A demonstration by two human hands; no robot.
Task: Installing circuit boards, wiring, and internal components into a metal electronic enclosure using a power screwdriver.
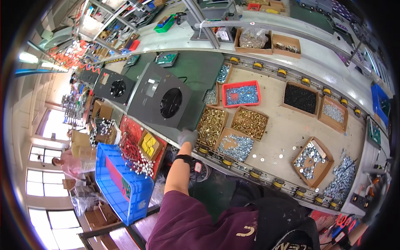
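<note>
My left hand (187, 137), in a grey glove, is by the near corner of the dark green board (196, 104). It lies close to a cardboard tray of brass-coloured screws (211, 125); its fingers do not show clearly. On the board stands a dark grey metal case (155, 98) with a round fan opening. A second tray of brass-coloured screws (250, 122) and a tray of silver screws (235, 143) sit beside the first. At the far right rim, my right hand (376, 205) is dark and smeared, near some tools; its fingers cannot be made out.
A red bin of bluish screws (241, 94), a tray of black screws (300, 99) and an open box of washers (310, 162) stand on the bench. Loose screws (341, 179) are heaped at right. Rollers (255, 173) line the front edge. A blue crate (123, 183) stands left.
</note>
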